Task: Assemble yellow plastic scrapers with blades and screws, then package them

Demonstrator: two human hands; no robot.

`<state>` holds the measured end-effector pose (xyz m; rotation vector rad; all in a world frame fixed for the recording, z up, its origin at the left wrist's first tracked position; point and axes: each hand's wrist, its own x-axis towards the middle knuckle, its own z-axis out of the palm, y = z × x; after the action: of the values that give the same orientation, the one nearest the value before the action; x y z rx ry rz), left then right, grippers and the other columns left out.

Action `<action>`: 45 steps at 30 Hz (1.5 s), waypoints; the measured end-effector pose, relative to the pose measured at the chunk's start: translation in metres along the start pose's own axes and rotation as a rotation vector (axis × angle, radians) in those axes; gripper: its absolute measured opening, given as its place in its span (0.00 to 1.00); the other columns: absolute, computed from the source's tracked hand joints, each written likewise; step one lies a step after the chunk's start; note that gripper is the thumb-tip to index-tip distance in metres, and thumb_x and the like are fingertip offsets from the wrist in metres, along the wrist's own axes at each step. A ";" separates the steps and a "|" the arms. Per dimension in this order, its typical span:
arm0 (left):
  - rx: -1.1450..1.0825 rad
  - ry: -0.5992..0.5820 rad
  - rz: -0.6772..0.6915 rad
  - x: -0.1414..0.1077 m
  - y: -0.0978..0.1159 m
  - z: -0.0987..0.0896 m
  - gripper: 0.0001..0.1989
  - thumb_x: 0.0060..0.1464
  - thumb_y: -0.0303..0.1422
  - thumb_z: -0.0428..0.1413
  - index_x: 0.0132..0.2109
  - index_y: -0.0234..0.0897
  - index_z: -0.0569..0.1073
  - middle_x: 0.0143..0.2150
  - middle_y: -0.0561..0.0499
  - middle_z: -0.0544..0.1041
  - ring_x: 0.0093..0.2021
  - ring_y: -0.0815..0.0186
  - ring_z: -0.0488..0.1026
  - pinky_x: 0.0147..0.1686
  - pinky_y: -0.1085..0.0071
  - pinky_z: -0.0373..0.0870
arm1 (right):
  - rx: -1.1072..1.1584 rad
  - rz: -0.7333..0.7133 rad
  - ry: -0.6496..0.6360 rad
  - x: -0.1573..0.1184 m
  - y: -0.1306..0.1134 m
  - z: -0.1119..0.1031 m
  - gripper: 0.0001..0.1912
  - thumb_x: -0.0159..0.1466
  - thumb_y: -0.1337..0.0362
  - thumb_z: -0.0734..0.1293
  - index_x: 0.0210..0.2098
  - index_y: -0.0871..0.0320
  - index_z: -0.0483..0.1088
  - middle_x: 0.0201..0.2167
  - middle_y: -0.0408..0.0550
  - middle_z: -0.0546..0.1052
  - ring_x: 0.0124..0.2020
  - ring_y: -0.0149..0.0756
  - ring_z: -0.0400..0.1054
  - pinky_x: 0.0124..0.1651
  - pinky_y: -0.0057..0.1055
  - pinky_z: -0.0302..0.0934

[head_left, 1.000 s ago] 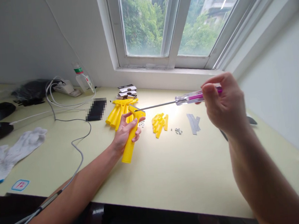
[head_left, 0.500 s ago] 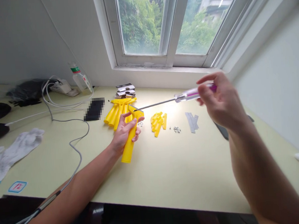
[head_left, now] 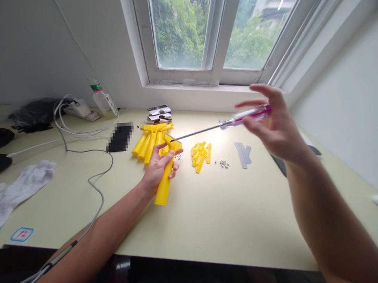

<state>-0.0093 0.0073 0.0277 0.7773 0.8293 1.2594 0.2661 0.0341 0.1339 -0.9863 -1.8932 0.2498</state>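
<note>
The left hand (head_left: 158, 169) is clenched around the ribbed grip of a yellow plastic scraper (head_left: 163, 188), with the fingers wrapped around the grip and the thumb laid across it. The scraper is held tilted above the desk (head_left: 214, 230), with its head pointing away from the person.

The right hand (head_left: 274, 133) is raised to the right of the scraper. Its thumb and fingers grasp the clear and pink handle of a screwdriver (head_left: 247, 116), while the upper fingers stand spread. The metal shaft extends left, and its tip lies at the scraper head; contact cannot be confirmed.

Beyond the left hand lies a pile of yellow scraper handles (head_left: 151, 139). To the right of the scraper are yellow plastic pieces (head_left: 199, 157), a small group of metal nuts (head_left: 224, 164), and grey metal blades (head_left: 242, 155). More nuts (head_left: 178, 156) lie just beyond the scraper head. A white glove (head_left: 14, 196) and a grey cable (head_left: 97, 186) lie further left.
</note>
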 end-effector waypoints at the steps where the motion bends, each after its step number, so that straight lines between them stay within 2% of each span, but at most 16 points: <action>1: -0.001 0.005 0.000 0.000 0.000 0.000 0.22 0.54 0.32 0.62 0.49 0.45 0.58 0.47 0.47 0.76 0.21 0.77 0.69 0.14 0.84 0.60 | 0.001 -0.010 -0.028 0.000 0.000 0.000 0.27 0.62 0.52 0.68 0.59 0.48 0.63 0.44 0.48 0.77 0.37 0.41 0.76 0.37 0.38 0.72; 5: -0.003 0.020 -0.002 0.002 -0.001 -0.001 0.22 0.54 0.32 0.62 0.49 0.46 0.58 0.47 0.47 0.76 0.21 0.77 0.69 0.14 0.83 0.61 | -0.116 0.029 0.029 -0.001 0.001 -0.002 0.20 0.64 0.51 0.66 0.53 0.50 0.69 0.37 0.48 0.78 0.34 0.39 0.76 0.35 0.36 0.70; 8: -0.004 0.032 -0.006 0.002 -0.001 -0.001 0.22 0.54 0.32 0.62 0.49 0.46 0.58 0.47 0.47 0.76 0.22 0.76 0.69 0.15 0.84 0.60 | -0.059 0.026 -0.068 -0.001 0.002 -0.003 0.29 0.63 0.51 0.68 0.61 0.48 0.62 0.42 0.48 0.79 0.35 0.40 0.76 0.36 0.37 0.71; 12: 0.004 0.033 -0.007 0.002 -0.001 -0.001 0.22 0.53 0.33 0.62 0.49 0.46 0.58 0.47 0.47 0.76 0.21 0.76 0.69 0.14 0.83 0.60 | -0.071 0.064 -0.008 -0.001 0.002 -0.002 0.24 0.65 0.50 0.65 0.59 0.48 0.66 0.35 0.48 0.79 0.29 0.38 0.75 0.33 0.37 0.70; 16: 0.005 0.041 -0.003 0.002 -0.001 -0.002 0.23 0.53 0.33 0.63 0.49 0.46 0.58 0.47 0.46 0.76 0.22 0.76 0.69 0.14 0.83 0.61 | 0.011 0.069 -0.064 -0.001 0.002 0.001 0.30 0.63 0.50 0.67 0.63 0.47 0.61 0.38 0.48 0.79 0.29 0.38 0.75 0.31 0.36 0.70; 18: 0.008 0.039 -0.009 0.001 -0.001 -0.002 0.23 0.53 0.33 0.62 0.49 0.46 0.58 0.47 0.46 0.76 0.21 0.76 0.69 0.14 0.83 0.61 | 0.004 0.089 -0.026 -0.001 0.003 0.001 0.26 0.65 0.50 0.65 0.60 0.49 0.63 0.37 0.48 0.79 0.27 0.36 0.74 0.30 0.35 0.69; 21: 0.009 0.046 -0.013 0.001 -0.001 0.000 0.23 0.53 0.33 0.62 0.49 0.45 0.58 0.47 0.46 0.76 0.21 0.76 0.69 0.14 0.83 0.61 | 0.007 0.078 -0.063 -0.001 0.005 0.000 0.28 0.63 0.49 0.67 0.60 0.49 0.62 0.38 0.48 0.78 0.27 0.36 0.74 0.30 0.34 0.69; 25: 0.011 0.036 -0.011 0.000 -0.001 0.001 0.22 0.54 0.32 0.62 0.49 0.45 0.57 0.47 0.45 0.76 0.21 0.76 0.69 0.14 0.83 0.60 | -0.054 0.095 -0.003 0.000 0.009 -0.002 0.22 0.64 0.48 0.64 0.54 0.51 0.67 0.31 0.46 0.77 0.24 0.34 0.72 0.28 0.33 0.68; 28: 0.006 0.048 -0.013 0.000 -0.001 0.001 0.21 0.54 0.32 0.61 0.49 0.45 0.57 0.47 0.45 0.76 0.21 0.76 0.69 0.14 0.83 0.61 | -0.011 0.081 -0.082 0.000 0.009 -0.001 0.26 0.62 0.49 0.67 0.57 0.49 0.64 0.35 0.46 0.77 0.27 0.36 0.73 0.30 0.34 0.69; 32: 0.012 0.053 -0.008 0.001 -0.001 0.000 0.21 0.54 0.32 0.61 0.49 0.45 0.58 0.47 0.45 0.76 0.21 0.76 0.69 0.14 0.83 0.61 | -0.073 0.092 -0.014 -0.001 0.006 0.000 0.20 0.64 0.49 0.66 0.52 0.51 0.69 0.28 0.44 0.75 0.23 0.33 0.71 0.26 0.32 0.67; 35: 0.012 0.069 -0.003 0.001 0.000 0.001 0.24 0.53 0.32 0.62 0.51 0.46 0.58 0.47 0.46 0.76 0.21 0.76 0.69 0.14 0.83 0.61 | -0.013 0.077 -0.093 -0.001 0.005 0.002 0.24 0.62 0.50 0.68 0.54 0.51 0.67 0.30 0.44 0.76 0.24 0.34 0.72 0.27 0.32 0.68; 38: 0.005 0.063 0.012 0.000 0.000 0.002 0.28 0.53 0.33 0.62 0.56 0.50 0.57 0.47 0.47 0.76 0.21 0.76 0.69 0.14 0.83 0.61 | -0.025 0.104 -0.038 -0.001 0.006 0.003 0.19 0.64 0.49 0.66 0.48 0.53 0.70 0.27 0.44 0.76 0.22 0.33 0.71 0.27 0.32 0.67; 42: -0.002 0.065 0.021 -0.001 0.001 0.002 0.29 0.53 0.33 0.63 0.57 0.50 0.57 0.47 0.47 0.76 0.21 0.76 0.69 0.15 0.83 0.61 | 0.010 0.103 -0.108 0.000 0.006 0.004 0.22 0.61 0.51 0.69 0.51 0.52 0.68 0.34 0.46 0.78 0.27 0.35 0.74 0.30 0.34 0.69; 45: -0.005 0.059 0.022 0.000 0.002 0.001 0.29 0.52 0.33 0.63 0.56 0.49 0.58 0.47 0.47 0.76 0.21 0.76 0.69 0.14 0.83 0.61 | -0.054 0.116 -0.057 0.000 0.005 0.003 0.17 0.62 0.50 0.68 0.44 0.53 0.71 0.29 0.45 0.77 0.25 0.36 0.73 0.28 0.34 0.68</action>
<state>-0.0092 0.0077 0.0294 0.7500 0.8671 1.3092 0.2661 0.0384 0.1296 -1.1376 -1.9056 0.2991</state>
